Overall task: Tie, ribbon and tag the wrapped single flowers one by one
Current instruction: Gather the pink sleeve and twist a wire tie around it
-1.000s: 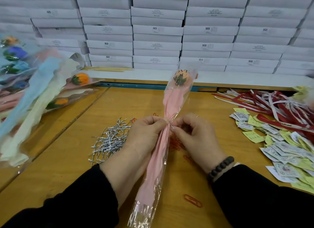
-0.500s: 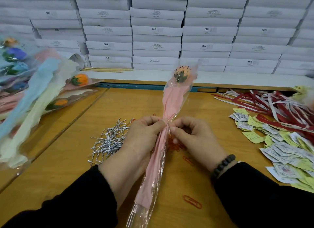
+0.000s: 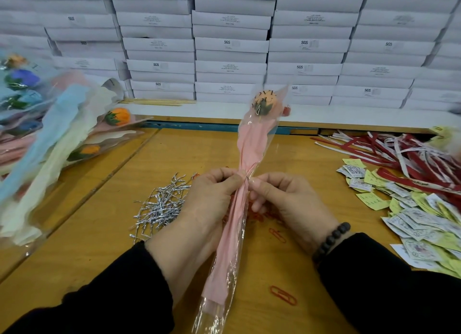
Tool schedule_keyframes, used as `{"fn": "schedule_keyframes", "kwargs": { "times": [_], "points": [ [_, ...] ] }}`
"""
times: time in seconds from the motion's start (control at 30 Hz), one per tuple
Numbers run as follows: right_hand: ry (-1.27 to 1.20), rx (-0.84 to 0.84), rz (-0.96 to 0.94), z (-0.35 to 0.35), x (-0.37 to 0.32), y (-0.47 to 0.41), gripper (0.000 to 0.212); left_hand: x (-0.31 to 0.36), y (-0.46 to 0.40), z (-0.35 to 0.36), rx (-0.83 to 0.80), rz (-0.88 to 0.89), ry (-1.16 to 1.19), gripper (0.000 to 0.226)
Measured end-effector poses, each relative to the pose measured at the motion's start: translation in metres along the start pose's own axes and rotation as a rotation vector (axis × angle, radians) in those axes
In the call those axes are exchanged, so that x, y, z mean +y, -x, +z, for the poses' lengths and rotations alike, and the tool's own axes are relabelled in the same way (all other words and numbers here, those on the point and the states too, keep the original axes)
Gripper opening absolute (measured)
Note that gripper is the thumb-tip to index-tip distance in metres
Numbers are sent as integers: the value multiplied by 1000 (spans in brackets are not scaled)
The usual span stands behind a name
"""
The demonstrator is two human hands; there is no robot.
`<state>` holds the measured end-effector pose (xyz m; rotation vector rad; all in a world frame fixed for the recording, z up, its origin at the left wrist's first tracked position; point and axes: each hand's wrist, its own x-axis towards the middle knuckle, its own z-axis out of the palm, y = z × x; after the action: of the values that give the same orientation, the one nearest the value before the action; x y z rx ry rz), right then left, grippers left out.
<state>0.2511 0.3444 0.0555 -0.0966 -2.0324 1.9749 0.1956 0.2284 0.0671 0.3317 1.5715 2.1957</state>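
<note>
Both hands, the left hand (image 3: 212, 196) and the right hand (image 3: 282, 199), are pinching with curled fingers the gathered neck of the pink wrapped flower (image 3: 245, 156), standing upright above the tabletop (image 3: 99, 246) centre, while far white boxes (image 3: 230, 44) are showing "SGS" (smaller print unreadable).

The wrapped flower (image 3: 252, 156) stands mid-table (image 3: 99, 234). Twist ties (image 3: 162, 204) lie just left of it, more wrapped flowers (image 3: 57, 139) far left. Ribbons (image 3: 399, 154) and tags (image 3: 419, 216) lie right; stacked boxes (image 3: 230, 44) behind.
</note>
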Motion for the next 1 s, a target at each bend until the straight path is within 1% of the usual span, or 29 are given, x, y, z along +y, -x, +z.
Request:
{"fn": "schedule_keyframes", "kwargs": {
  "times": [0.13,0.23,0.33,0.4,0.5,0.6,0.67,0.7,0.73,0.8,0.87,0.97,1.0],
  "points": [
    [-54,34,41,3,1,1,14,-3,1,3,5,7,15,14],
    [24,61,19,7,0,2,18,-5,2,7,0,21,29,16],
    [197,75,-51,11,0,2,28,-6,3,8,15,24,38,14],
    [313,72,-88,11,2,1,29,-6,2,7,32,30,24,14],
    [507,41,-166,9,3,0,22,-7,0,6,59,54,-28,18],
    [743,25,-284,6,-1,1,21,-7,-2,3,71,77,-92,17],
    [885,75,-348,4,-5,1,19,-5,-2,2,59,84,-104,15],
    [913,111,-358,4,-6,1,19,-4,-3,2,46,82,-108,14],
    [909,149,-351,3,-7,1,19,-4,-3,1,27,74,-105,13],
    [813,236,-282,1,-6,0,21,-1,-2,1,-21,40,-68,11],
    [602,314,-162,-3,-5,-4,20,2,-1,0,-70,8,-29,9],
    [255,393,18,-13,-7,-11,9,7,1,-1,-116,-7,-31,5],
    [157,405,55,-16,-7,-12,14,8,2,-1,-124,-6,-35,5]
  ]
}}
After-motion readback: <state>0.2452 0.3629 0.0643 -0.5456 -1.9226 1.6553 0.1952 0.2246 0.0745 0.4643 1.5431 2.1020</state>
